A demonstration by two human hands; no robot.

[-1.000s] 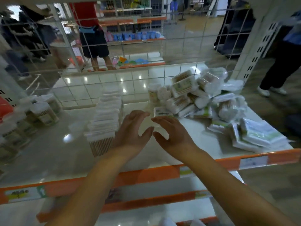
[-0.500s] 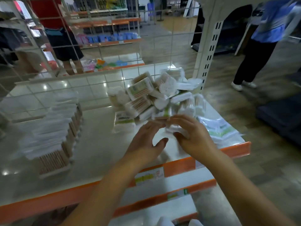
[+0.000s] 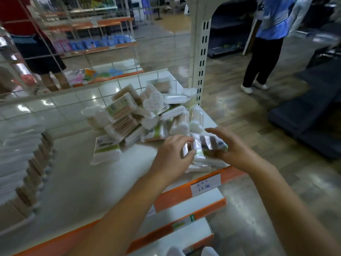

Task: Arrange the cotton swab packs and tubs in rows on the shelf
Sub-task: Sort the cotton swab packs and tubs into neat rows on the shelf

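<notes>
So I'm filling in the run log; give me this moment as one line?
stage: gathering packs | left hand: gripping flat swab packs | right hand: holding same packs | loose pile: unsorted | finished row: far left

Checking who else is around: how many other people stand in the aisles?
2: one in a blue top at right, one in a red top behind the grid at left. Others may be hidden.

Both hands hold a flat clear swab pack (image 3: 204,145) at the shelf's (image 3: 77,178) right front corner, left hand (image 3: 172,154) and right hand (image 3: 234,148) at its ends. Behind it lies a jumbled heap of packs and tubs (image 3: 144,111); a neat row of packs (image 3: 27,159) stands far left.
</notes>
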